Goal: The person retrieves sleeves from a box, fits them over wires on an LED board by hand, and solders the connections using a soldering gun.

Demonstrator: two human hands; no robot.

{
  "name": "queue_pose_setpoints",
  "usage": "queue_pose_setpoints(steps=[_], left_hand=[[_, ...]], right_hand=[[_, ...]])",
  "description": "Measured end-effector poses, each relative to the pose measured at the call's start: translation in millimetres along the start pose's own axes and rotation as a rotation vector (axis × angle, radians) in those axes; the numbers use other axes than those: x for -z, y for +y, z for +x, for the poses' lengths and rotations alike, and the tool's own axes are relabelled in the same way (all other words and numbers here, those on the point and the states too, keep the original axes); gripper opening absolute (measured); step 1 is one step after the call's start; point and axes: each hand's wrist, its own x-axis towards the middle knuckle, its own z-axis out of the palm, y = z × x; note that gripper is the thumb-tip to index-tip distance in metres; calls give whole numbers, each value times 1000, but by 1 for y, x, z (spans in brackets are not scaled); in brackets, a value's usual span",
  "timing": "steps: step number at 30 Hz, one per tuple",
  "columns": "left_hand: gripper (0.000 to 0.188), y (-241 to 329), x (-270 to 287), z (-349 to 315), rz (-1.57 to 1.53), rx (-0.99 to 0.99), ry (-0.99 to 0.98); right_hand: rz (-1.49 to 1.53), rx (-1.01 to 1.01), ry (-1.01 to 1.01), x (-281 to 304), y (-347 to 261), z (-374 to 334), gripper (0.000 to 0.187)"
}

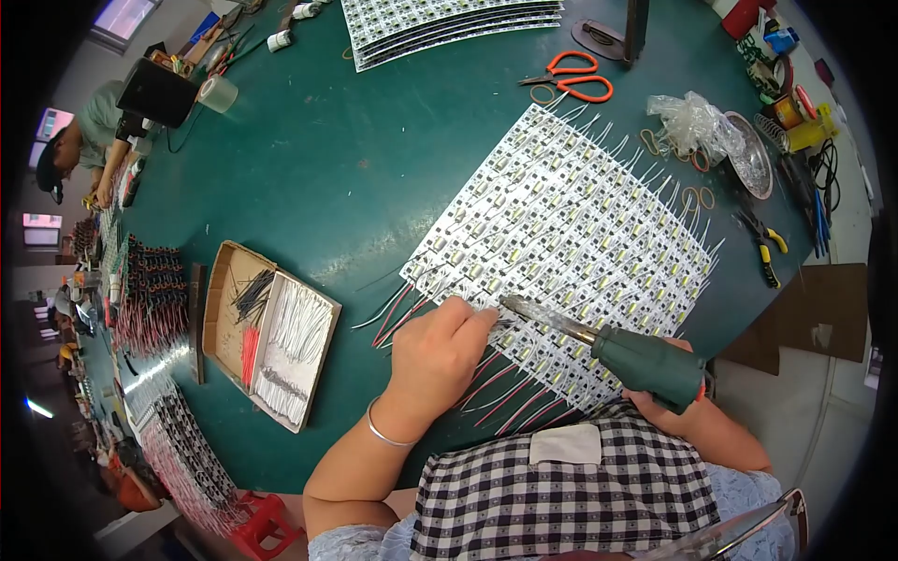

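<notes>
A large white circuit-board panel (pixel 552 201) lies at an angle on the table, covered with rows of small components. White wires stick out along its far right edge; red, black and white wires hang from its near edge. My left hand (pixel 440 351) rests at the near left edge with thumb and forefinger pinched together. What they pinch is hidden. In my right hand (pixel 662 411) is a green-bodied soldering iron (pixel 645 365), its metal tip reaching left over the panel, close to my left fingertips. The handle covers most of my right fingers.
Left on the green table (pixel 309 168) stands a cardboard box (pixel 224 309) of cut wires. Orange-handled scissors (pixel 585 79), a plastic bag (pixel 697 126), a metal dish (pixel 748 154) and yellow-handled pliers (pixel 767 248) lie beyond the panel. Stacked panels (pixel 449 23) sit at the back. Another person works far left.
</notes>
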Motion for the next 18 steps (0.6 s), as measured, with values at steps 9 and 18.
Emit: queue_pose_setpoints(steps=[9, 18], left_hand=[[16, 1, 1, 3, 6, -7, -4], [15, 1, 0, 2, 12, -15, 10]], right_hand=[[-75, 72, -34, 5, -8, 11, 24], [134, 46, 104, 1, -3, -4, 30]])
